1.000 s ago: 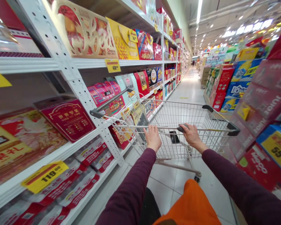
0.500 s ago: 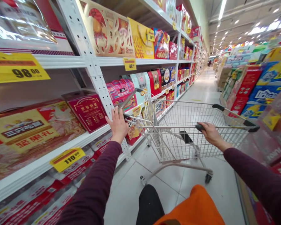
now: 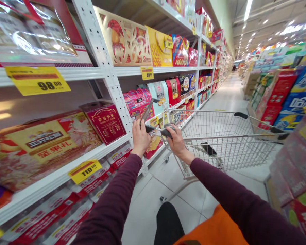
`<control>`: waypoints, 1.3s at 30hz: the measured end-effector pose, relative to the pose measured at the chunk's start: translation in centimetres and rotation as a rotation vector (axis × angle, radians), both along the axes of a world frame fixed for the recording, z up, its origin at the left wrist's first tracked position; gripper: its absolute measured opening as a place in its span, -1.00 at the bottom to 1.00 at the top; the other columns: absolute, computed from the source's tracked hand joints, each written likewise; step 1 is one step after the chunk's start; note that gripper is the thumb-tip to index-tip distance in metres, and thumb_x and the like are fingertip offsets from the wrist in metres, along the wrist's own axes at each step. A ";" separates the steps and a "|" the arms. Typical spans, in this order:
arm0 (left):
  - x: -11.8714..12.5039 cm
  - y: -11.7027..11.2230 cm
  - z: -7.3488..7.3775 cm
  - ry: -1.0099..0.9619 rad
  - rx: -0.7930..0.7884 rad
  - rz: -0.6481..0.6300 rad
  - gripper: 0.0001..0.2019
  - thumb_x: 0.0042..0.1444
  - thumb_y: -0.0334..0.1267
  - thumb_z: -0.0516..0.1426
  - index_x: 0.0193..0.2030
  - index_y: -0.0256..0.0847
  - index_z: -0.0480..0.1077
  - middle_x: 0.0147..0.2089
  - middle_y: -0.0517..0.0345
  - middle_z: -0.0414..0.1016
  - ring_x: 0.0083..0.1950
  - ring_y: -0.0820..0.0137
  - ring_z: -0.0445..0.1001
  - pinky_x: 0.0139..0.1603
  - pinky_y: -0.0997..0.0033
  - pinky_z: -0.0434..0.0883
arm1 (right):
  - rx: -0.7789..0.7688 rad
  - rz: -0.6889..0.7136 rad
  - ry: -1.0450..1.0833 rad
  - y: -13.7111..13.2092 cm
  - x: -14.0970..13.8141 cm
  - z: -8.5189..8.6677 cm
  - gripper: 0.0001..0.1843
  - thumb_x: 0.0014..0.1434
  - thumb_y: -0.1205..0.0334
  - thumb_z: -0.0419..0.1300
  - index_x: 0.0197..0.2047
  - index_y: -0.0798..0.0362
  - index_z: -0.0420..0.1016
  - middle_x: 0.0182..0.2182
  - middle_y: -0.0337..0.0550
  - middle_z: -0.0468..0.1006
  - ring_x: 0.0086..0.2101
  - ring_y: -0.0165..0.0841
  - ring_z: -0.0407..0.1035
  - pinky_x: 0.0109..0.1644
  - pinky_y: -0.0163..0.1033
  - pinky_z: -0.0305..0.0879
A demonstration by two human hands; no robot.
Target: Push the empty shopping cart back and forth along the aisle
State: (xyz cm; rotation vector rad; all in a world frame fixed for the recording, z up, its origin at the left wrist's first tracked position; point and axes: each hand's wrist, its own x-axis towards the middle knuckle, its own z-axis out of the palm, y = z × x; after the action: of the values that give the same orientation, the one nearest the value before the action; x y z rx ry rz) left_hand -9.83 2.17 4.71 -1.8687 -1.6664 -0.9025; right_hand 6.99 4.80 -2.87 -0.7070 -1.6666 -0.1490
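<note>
A wire shopping cart (image 3: pixel 229 149) stands in front of me, turned sideways with its handle end by the left shelf. My left hand (image 3: pixel 140 139) is at the grey cart handle (image 3: pixel 148 112), its fingers bent over the bar. Close to its right, my right hand (image 3: pixel 177 142) is closed around a small dark grey object (image 3: pixel 166 131) at the cart's near handle corner; its kind is hard to make out. A black flap or pad (image 3: pixel 208 149) shows through the cart's wire side.
White shelves (image 3: pixel 109 78) with boxed gift packs and yellow price tags (image 3: pixel 85 171) run along the left. Stacked cartons (image 3: pixel 287 102) line the right side. The tiled aisle (image 3: pixel 225 88) stretches ahead between them. My knee (image 3: pixel 169 223) is close behind the cart.
My right hand has moved left from the cart's side rail to the handle corner, carrying the dark object. My left hand's spread fingers have come down onto the handle. The view has shifted slightly left.
</note>
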 end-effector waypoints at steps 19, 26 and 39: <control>4.8 -1.3 -0.8 -0.054 0.024 -0.137 -0.39 -0.09 -0.49 -0.03 0.20 -0.42 0.15 0.26 -0.22 0.19 0.32 0.18 0.10 0.33 0.09 0.07 | 0.097 -0.063 -0.065 -0.5 4.6 -1.7 -0.66 0.17 0.41 0.06 -0.01 -0.07 0.41 0.17 -0.04 0.17 0.17 -0.16 0.10 0.17 0.10 0.21; 6.2 -2.5 -0.6 0.003 0.012 -0.183 -0.41 -0.07 -0.48 -0.02 0.19 -0.36 0.18 0.23 -0.15 0.25 0.28 0.18 0.16 0.27 0.11 0.15 | 0.113 -0.042 -0.145 0.0 4.7 -1.1 -0.70 0.11 0.41 0.11 -0.13 -0.12 0.47 0.17 -0.15 0.23 0.22 -0.12 -0.02 0.20 0.19 0.11; 12.4 -5.6 -1.7 0.000 0.069 -0.423 -0.37 -0.08 -0.52 -0.05 0.23 -0.26 0.15 0.24 -0.03 0.28 0.28 0.20 0.14 0.27 0.07 0.14 | 0.050 -0.077 0.207 -3.3 11.5 -0.7 -0.72 0.15 0.34 0.02 -0.05 -0.02 0.28 0.12 0.01 0.26 0.11 -0.14 0.21 0.11 0.12 0.22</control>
State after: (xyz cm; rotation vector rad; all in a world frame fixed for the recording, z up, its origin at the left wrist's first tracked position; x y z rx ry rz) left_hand 2.54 -3.41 3.06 -2.2130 -1.2387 -1.1052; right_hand 18.46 1.55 -3.54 -0.7243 -1.4349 -0.1660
